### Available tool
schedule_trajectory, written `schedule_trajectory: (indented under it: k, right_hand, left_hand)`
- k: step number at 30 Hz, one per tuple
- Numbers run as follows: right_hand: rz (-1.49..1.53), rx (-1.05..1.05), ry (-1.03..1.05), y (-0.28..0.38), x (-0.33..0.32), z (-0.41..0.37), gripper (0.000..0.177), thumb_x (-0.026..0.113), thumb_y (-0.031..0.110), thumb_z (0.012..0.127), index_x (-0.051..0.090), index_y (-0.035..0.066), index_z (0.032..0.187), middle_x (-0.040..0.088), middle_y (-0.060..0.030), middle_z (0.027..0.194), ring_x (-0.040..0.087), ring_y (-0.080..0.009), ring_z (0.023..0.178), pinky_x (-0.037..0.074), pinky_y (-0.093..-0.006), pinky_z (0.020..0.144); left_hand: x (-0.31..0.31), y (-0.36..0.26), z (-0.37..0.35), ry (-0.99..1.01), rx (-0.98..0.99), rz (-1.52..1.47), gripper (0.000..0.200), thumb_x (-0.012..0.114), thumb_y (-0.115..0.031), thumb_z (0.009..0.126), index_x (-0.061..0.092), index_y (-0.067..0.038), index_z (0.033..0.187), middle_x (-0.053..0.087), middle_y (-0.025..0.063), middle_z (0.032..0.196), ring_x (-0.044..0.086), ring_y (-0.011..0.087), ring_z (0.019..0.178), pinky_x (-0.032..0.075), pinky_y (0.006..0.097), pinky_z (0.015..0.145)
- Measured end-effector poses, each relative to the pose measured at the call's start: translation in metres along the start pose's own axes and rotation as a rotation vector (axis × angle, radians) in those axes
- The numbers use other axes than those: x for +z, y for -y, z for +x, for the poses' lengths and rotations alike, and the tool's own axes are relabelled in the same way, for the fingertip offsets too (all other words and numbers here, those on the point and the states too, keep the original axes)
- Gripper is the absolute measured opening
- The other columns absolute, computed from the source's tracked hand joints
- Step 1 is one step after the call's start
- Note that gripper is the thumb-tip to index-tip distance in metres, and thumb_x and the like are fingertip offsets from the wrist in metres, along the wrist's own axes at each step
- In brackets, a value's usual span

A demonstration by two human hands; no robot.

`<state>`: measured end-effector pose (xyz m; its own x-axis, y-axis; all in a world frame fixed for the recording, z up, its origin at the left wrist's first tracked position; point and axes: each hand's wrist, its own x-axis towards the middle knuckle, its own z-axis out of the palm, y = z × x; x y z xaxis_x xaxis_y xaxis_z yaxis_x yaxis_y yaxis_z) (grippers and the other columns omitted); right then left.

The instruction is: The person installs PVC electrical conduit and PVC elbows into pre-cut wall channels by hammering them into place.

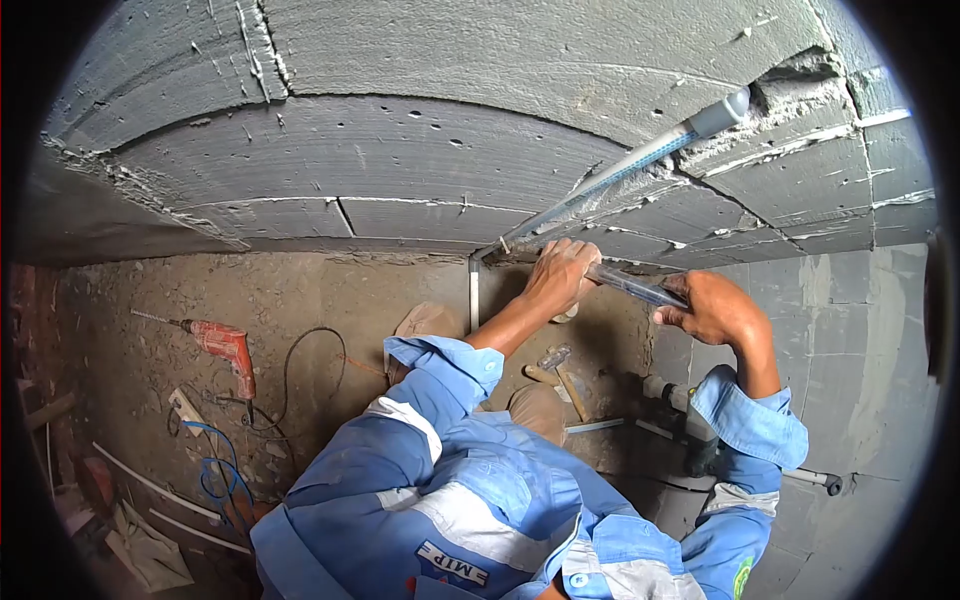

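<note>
My left hand [568, 277] is closed round one end of a dark, grey-blue bar-like tool [637, 286], close to the foot of the block wall [400, 150]. On the tool's other end, to the right, my right hand [712, 308] is closed with its thumb underneath. Just above both hands, a pale pipe [620, 172] with a grey end fitting [720, 114] runs diagonally along a rough groove in the wall. A white vertical pipe [474, 295] stands left of my left hand. Both blue sleeves are rolled up.
A red drill [222, 347] with a long bit lies on the dirt floor [300, 290] at the left, its dark cable curling beside it. A hammer [568, 385] lies below my hands. Blue cable [225, 465] and white pipes [160, 485] are at the lower left.
</note>
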<state>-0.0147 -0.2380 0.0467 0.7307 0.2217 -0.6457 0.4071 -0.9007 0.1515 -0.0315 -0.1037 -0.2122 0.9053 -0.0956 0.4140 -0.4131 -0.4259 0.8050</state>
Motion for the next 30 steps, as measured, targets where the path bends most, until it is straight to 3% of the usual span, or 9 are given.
schedule_trajectory:
  k: [10, 18, 21, 23, 24, 26, 27, 29, 30]
  right_hand:
    - [0.016, -0.071, 0.05, 0.01, -0.011, 0.021, 0.043, 0.073, 0.042, 0.085, 0.07, 0.004, 0.103, 0.069, -0.0225, 0.088, 0.066, -0.0431, 0.087, 0.052, -0.049, 0.076]
    - [-0.185, 0.056, -0.009, 0.033, -0.017, 0.01, 0.036, 0.071, 0.043, 0.087, 0.074, 0.009, 0.099, 0.072, -0.0175, 0.088, 0.07, -0.0362, 0.085, 0.055, -0.0463, 0.073]
    - [-0.286, 0.073, -0.143, 0.034, -0.014, 0.002, 0.038, 0.072, 0.046, 0.085, 0.074, 0.012, 0.101, 0.071, -0.0176, 0.087, 0.069, -0.0381, 0.082, 0.053, -0.0475, 0.07]
    - [-0.264, 0.099, -0.481, 0.04, -0.017, -0.015, 0.045, 0.074, 0.051, 0.08, 0.074, 0.01, 0.098, 0.071, -0.0173, 0.086, 0.069, -0.0378, 0.083, 0.053, -0.046, 0.068]
    - [-0.22, 0.035, -0.713, 0.03, -0.01, -0.017, 0.053, 0.075, 0.055, 0.078, 0.073, 0.005, 0.095, 0.071, -0.0144, 0.081, 0.07, -0.0314, 0.073, 0.053, -0.0432, 0.064]
    - [0.364, -0.061, -1.037, 0.03, -0.002, -0.022, 0.044, 0.073, 0.045, 0.086, 0.069, 0.002, 0.092, 0.067, -0.0132, 0.077, 0.066, -0.0268, 0.069, 0.053, -0.0384, 0.067]
    - [0.365, -0.09, -1.014, 0.021, 0.011, -0.018, 0.044, 0.073, 0.045, 0.086, 0.069, 0.002, 0.092, 0.067, -0.0132, 0.077, 0.066, -0.0268, 0.069, 0.053, -0.0384, 0.067]
    - [1.249, -0.465, -1.149, -0.002, 0.049, 0.003, 0.045, 0.064, 0.04, 0.095, 0.065, -0.004, 0.103, 0.063, -0.0132, 0.081, 0.061, -0.0234, 0.076, 0.052, -0.0366, 0.076]
    - [1.366, -0.614, -1.154, 0.003, 0.062, 0.016, 0.052, 0.053, 0.045, 0.099, 0.06, -0.006, 0.108, 0.06, -0.014, 0.087, 0.06, -0.0244, 0.081, 0.05, -0.0378, 0.081]
  left_hand:
    - [-0.004, 0.011, -0.003, -0.012, -0.022, -0.007, 0.025, 0.071, -0.013, 0.078, 0.059, -0.009, 0.1, 0.064, 0.012, 0.093, 0.059, 0.0346, 0.095, 0.043, 0.0471, 0.084]
    - [-0.005, 0.012, -0.001, -0.047, -0.05, -0.039, 0.027, 0.072, -0.012, 0.077, 0.059, -0.009, 0.101, 0.064, 0.0118, 0.092, 0.06, 0.0358, 0.093, 0.044, 0.0481, 0.084]
    - [-0.005, 0.011, 0.0, -0.061, -0.118, -0.026, 0.023, 0.071, -0.011, 0.077, 0.06, -0.009, 0.098, 0.065, 0.0117, 0.09, 0.06, 0.0366, 0.093, 0.045, 0.0482, 0.084]
    - [-0.005, 0.01, -0.001, -0.127, -0.146, -0.016, 0.021, 0.071, -0.01, 0.077, 0.061, -0.009, 0.095, 0.065, 0.012, 0.088, 0.06, 0.0367, 0.093, 0.045, 0.0477, 0.084]
    - [-0.004, 0.01, -0.002, -0.133, -0.176, -0.012, 0.021, 0.071, -0.01, 0.077, 0.061, -0.009, 0.095, 0.065, 0.012, 0.088, 0.06, 0.0367, 0.093, 0.045, 0.0477, 0.084]
    - [-0.002, 0.011, -0.003, -0.248, -0.107, -0.056, 0.018, 0.07, -0.007, 0.076, 0.061, -0.009, 0.091, 0.065, 0.0123, 0.086, 0.06, 0.0367, 0.092, 0.045, 0.0475, 0.083]
    - [0.002, 0.011, -0.002, -0.287, -0.118, -0.08, 0.015, 0.067, -0.004, 0.075, 0.061, -0.01, 0.088, 0.064, 0.0114, 0.084, 0.06, 0.0363, 0.089, 0.044, 0.0468, 0.08]
    - [0.003, 0.012, -0.004, -0.301, -0.135, -0.069, 0.014, 0.066, -0.004, 0.076, 0.061, -0.01, 0.087, 0.064, 0.0108, 0.083, 0.06, 0.0358, 0.088, 0.044, 0.0466, 0.079]
    - [0.004, 0.012, -0.004, -0.298, -0.119, -0.069, 0.013, 0.065, -0.003, 0.076, 0.06, -0.01, 0.086, 0.064, 0.0103, 0.083, 0.06, 0.0353, 0.087, 0.043, 0.0464, 0.078]
